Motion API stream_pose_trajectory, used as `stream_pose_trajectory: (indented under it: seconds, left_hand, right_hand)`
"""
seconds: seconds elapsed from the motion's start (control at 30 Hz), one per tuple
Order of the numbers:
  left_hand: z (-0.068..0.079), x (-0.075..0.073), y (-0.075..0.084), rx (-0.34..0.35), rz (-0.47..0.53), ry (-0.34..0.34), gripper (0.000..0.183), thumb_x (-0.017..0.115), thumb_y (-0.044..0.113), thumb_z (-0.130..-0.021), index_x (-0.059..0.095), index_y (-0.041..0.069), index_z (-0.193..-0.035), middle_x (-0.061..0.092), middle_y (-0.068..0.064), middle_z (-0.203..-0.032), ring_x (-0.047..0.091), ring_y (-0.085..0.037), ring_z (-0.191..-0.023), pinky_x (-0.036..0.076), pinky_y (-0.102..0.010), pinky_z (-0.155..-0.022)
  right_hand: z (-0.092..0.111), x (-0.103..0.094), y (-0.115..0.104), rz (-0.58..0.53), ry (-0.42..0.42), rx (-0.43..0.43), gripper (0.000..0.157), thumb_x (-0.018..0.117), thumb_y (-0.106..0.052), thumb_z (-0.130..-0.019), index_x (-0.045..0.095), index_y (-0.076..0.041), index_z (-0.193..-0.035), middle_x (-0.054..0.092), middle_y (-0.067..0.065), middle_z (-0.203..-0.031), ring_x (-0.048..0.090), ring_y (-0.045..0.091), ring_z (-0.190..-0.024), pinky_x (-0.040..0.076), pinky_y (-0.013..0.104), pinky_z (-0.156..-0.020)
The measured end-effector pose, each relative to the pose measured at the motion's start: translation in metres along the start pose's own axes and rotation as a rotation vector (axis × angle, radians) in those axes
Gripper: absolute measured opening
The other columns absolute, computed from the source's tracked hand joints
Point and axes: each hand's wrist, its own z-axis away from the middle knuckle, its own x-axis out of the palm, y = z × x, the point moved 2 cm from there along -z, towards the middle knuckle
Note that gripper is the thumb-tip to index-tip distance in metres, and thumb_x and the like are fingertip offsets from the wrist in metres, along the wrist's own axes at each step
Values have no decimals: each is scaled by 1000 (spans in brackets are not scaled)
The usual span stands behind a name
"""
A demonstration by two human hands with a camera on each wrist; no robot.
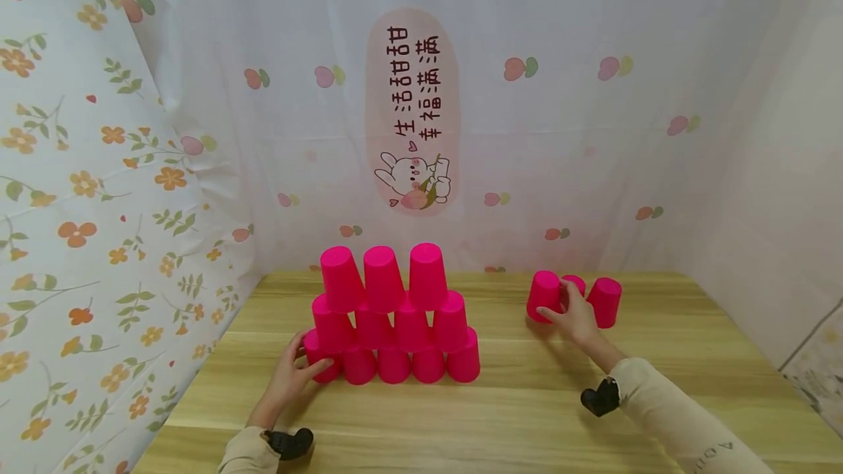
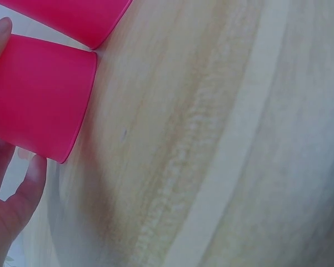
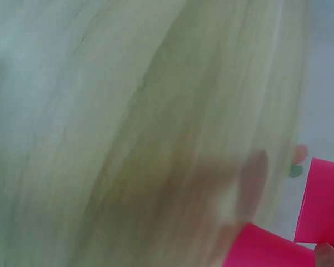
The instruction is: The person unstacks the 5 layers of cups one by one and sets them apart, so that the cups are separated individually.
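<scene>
In the head view, upside-down pink cups form a stack of three rows, narrowing upward. My left hand (image 1: 290, 371) grips the leftmost bottom cup (image 1: 313, 347), thumb on the near side. In the left wrist view, that cup (image 2: 39, 94) sits between the thumb and the fingers, beside a neighbouring cup (image 2: 83, 14). On the right, my right hand (image 1: 576, 317) holds another upside-down pink cup (image 1: 544, 292) by its side; whether its rim touches the table I cannot tell. Two more pink cups stand close by, one (image 1: 605, 302) to the right and one (image 1: 574, 284) partly hidden behind the hand.
The wooden table (image 1: 421, 430) runs back to a white curtain (image 1: 560, 137) with printed fruit and a rabbit panel. A flowered cloth (image 1: 85, 225) hangs along the left side. Bare tabletop lies between the stack and the right-hand cups. Black straps with cameras sit on both wrists.
</scene>
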Motion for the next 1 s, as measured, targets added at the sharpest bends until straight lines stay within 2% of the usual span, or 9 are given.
stream_pose_trajectory:
  seconds: [0.27, 0.5, 0.7, 0.83, 1.0]
  left_hand:
    - [0, 0, 0, -19, -18, 3, 58, 72, 4, -72, 44, -2, -122, 52, -17, -109, 50, -31, -98, 47, -33, -75]
    - [3, 1, -3, -121, -12, -17, 61, 70, 6, -74, 40, 4, -127, 49, -17, -113, 46, -35, -104, 46, -32, -74]
    - [3, 2, -4, -103, -14, -11, 61, 71, 7, -73, 41, 4, -126, 51, -17, -112, 47, -34, -103, 46, -31, -73]
    - [2, 2, -5, -83, -15, -3, 60, 71, 6, -73, 42, 3, -125, 51, -16, -111, 48, -33, -101, 46, -30, -73]
    - [1, 2, -4, -81, -21, 8, 60, 71, 6, -73, 42, 3, -125, 51, -15, -110, 48, -32, -100, 46, -31, -74]
  right_hand:
    - [-2, 15, 5, -7, 29, 12, 67, 67, -9, -78, 26, 11, -127, 39, 35, -123, 38, 44, -114, 33, 48, -92]
    - [-1, 25, 9, 9, 43, 32, 68, 66, -9, -78, 25, 11, -128, 40, 34, -121, 40, 43, -112, 34, 49, -92]
    - [0, 26, 17, 30, 50, 85, 67, 65, -8, -79, 24, 10, -129, 40, 34, -122, 41, 44, -111, 34, 49, -92]
    - [1, 30, 19, 28, 58, 92, 65, 63, -8, -80, 24, 11, -128, 40, 34, -121, 42, 44, -109, 34, 51, -91]
    - [-1, 36, 19, 33, 110, 88, 60, 64, -9, -80, 28, 12, -124, 44, 34, -117, 45, 44, -106, 36, 50, -89]
